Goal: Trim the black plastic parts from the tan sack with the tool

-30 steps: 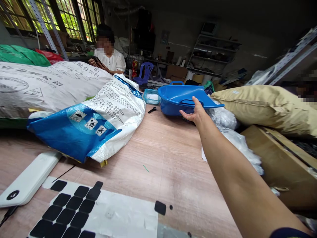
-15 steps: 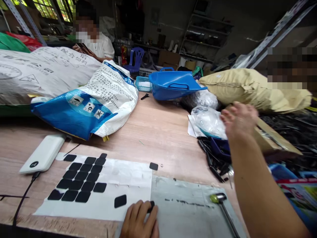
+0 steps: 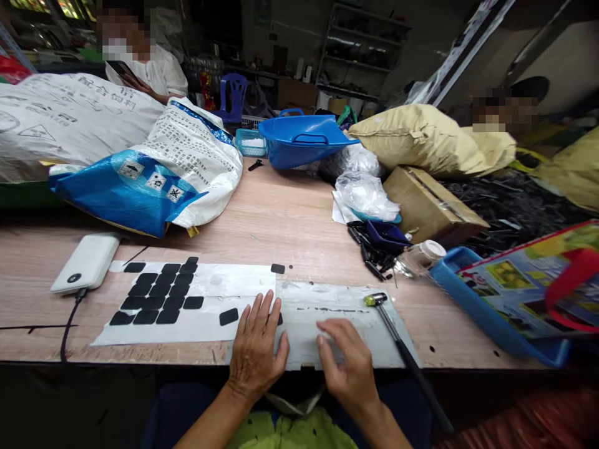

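Observation:
My left hand lies flat with fingers stretched on the seam between a white backing sheet and a grey sheet at the table's near edge. My right hand rests on the grey sheet just to its right, fingers extended and holding nothing. Several black rounded-square pads cover the white sheet's left part; one loose pad lies close to my left hand. A small hammer with a yellow-green head lies right of my right hand.
A white power bank with a cable lies at left. Printed sacks, a blue scoop, plastic bags, a cardboard box, black parts, a jar and a blue tray crowd the back and right. Other people sit beyond.
My right arm has pulled back from the blue scoop at the far side and come down onto the grey sheet. My left hand has moved into view, flat on the sheets. The view tilted down.

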Motion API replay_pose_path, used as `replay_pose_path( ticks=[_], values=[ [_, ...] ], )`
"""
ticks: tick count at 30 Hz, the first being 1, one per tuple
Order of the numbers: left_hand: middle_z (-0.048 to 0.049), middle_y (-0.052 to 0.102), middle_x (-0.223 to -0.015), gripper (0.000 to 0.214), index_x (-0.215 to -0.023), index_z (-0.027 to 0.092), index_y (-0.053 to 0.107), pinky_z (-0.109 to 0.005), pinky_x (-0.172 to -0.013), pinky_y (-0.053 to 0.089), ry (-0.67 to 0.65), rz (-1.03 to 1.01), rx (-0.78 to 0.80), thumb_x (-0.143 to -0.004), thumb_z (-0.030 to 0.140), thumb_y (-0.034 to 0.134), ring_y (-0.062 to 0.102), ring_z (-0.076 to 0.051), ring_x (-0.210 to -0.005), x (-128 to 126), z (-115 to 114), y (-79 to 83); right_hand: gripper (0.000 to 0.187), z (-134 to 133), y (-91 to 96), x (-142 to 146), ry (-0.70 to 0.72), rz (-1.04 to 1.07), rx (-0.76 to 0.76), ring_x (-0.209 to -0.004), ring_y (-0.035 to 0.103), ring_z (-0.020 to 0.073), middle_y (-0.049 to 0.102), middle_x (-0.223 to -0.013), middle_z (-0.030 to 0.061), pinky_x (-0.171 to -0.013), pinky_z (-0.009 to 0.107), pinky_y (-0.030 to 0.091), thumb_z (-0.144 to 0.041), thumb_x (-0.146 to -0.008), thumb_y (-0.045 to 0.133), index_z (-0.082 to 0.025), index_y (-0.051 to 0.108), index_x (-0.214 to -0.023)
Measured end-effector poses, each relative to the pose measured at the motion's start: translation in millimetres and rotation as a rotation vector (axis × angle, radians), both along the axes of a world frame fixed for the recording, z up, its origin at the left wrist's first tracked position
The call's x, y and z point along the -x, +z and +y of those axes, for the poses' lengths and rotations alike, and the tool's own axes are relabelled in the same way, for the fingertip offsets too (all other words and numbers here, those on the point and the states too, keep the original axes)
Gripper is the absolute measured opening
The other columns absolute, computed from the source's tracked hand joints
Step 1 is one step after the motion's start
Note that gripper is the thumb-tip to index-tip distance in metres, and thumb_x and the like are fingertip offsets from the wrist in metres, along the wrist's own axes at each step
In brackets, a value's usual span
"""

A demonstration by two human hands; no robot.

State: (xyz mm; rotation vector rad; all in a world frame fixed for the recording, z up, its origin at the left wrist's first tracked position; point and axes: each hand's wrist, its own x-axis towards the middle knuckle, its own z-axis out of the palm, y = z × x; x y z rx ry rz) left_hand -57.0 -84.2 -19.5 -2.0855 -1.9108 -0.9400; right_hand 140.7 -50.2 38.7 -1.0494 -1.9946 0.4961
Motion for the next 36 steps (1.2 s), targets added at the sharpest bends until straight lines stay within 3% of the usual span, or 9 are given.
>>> replay_pose_path(
  ticks=[3, 6, 10, 13, 20, 25, 31, 33, 36],
  values=[
    [-0.0140, 0.057, -0.151, 0.053, -0.146, 0.017, 0.054, -0.054, -0.118, 0.038, -0.040, 0.034, 0.057, -0.094, 0.024, 0.055, 0.048, -0.034, -0.143, 1.5, 1.2, -4.4, 0.030, -55.7, -21.8, -12.0, 0.239, -0.077, 0.014, -0.079, 0.063, 0.0214, 0.068, -0.090, 0.0068, -0.070, 0.036, 0.053, -0.012, -0.088, 0.059, -0.026, 0.068, -0.113],
    [-0.0126, 0.059, -0.149, 0.048, -0.141, 0.018, 0.059, -0.054, -0.116, 0.040, -0.028, 0.024, 0.091, -0.095, 0.027, 0.054, 0.052, -0.034, -0.141, 2.4, 1.6, -7.6, 0.021, -97.7, -55.0, -25.7, 0.372, -0.280, 0.193, -0.076, 0.062, 0.0205, 0.068, -0.081, 0.0047, -0.068, 0.034, 0.049, -0.017, -0.091, 0.054, -0.025, 0.071, -0.100],
    [-0.0119, 0.060, -0.149, 0.045, -0.137, 0.015, 0.063, -0.051, -0.116, 0.039, -0.021, 0.019, 0.111, -0.095, 0.029, 0.052, 0.051, -0.034, -0.141, 3.0, 1.8, -8.1, 0.028, -121.7, -102.8, -42.9, 0.088, -0.330, 0.540, -0.077, 0.065, 0.0190, 0.069, -0.081, 0.0042, -0.070, 0.030, 0.048, -0.029, -0.099, 0.048, -0.022, 0.073, -0.088],
    [-0.0124, 0.060, -0.148, 0.045, -0.135, 0.014, 0.064, -0.049, -0.116, 0.038, -0.021, 0.024, 0.110, -0.096, 0.031, 0.050, 0.051, -0.034, -0.141, 3.9, 1.5, -7.4, 0.038, -120.2, -117.6, -48.1, -0.124, -0.202, 0.631, -0.076, 0.065, 0.0190, 0.069, -0.079, 0.0044, -0.071, 0.029, 0.048, -0.040, -0.102, 0.046, -0.020, 0.072, -0.082],
    [-0.0136, 0.061, -0.147, 0.044, -0.134, 0.013, 0.064, -0.050, -0.118, 0.036, -0.031, -0.012, 0.106, -0.096, 0.032, 0.050, 0.050, -0.034, -0.141, 5.8, 2.1, -9.5, 0.035, -126.6, -95.5, -66.3, -0.339, -0.044, 0.425, -0.081, 0.066, 0.0197, 0.072, -0.089, 0.0064, -0.075, 0.030, 0.050, -0.044, -0.100, 0.051, -0.020, 0.075, -0.094],
    [-0.0136, 0.061, -0.146, 0.044, -0.132, 0.014, 0.065, -0.052, -0.121, 0.031, -0.028, -0.022, 0.111, -0.095, 0.032, 0.050, 0.048, -0.035, -0.143, 5.4, 3.0, -10.8, 0.034, -162.5, -94.7, -125.6, -0.748, -0.060, 0.111, -0.095, 0.066, 0.0240, 0.073, -0.097, 0.0099, -0.094, 0.039, 0.049, -0.046, -0.097, 0.054, -0.020, 0.076, -0.098],
    [-0.0146, 0.061, -0.145, 0.044, -0.130, 0.014, 0.066, -0.054, -0.121, 0.030, -0.025, -0.025, 0.104, -0.093, 0.031, 0.051, 0.046, -0.037, -0.143, 5.0, 3.8, -11.3, 0.055, -219.4, -138.7, -174.5, -1.091, 0.060, 0.453, -0.101, 0.069, 0.0306, 0.074, -0.110, 0.0136, -0.090, 0.043, 0.053, -0.060, -0.086, 0.049, -0.018, 0.075, -0.109],
    [-0.0145, 0.062, -0.145, 0.044, -0.130, 0.014, 0.066, -0.053, -0.120, 0.031, -0.024, -0.022, 0.102, -0.093, 0.031, 0.051, 0.047, -0.038, -0.142, 4.6, 3.6, -10.9, 0.057, -232.5, -151.9, -175.4, -1.088, 0.094, 0.532, -0.097, 0.070, 0.0312, 0.076, -0.107, 0.0131, -0.085, 0.044, 0.055, -0.063, -0.084, 0.049, -0.018, 0.075, -0.108],
    [-0.0135, 0.063, -0.144, 0.043, -0.129, 0.014, 0.067, -0.053, -0.119, 0.032, -0.018, -0.009, 0.097, -0.093, 0.031, 0.052, 0.049, -0.037, -0.139, 4.4, 3.3, -9.6, 0.055, -238.2, -153.2, -165.8, -0.994, 0.037, 0.428, -0.102, 0.069, 0.0311, 0.074, -0.111, 0.0133, -0.091, 0.046, 0.054, -0.062, -0.086, 0.047, -0.019, 0.074, -0.109]
  ],
)
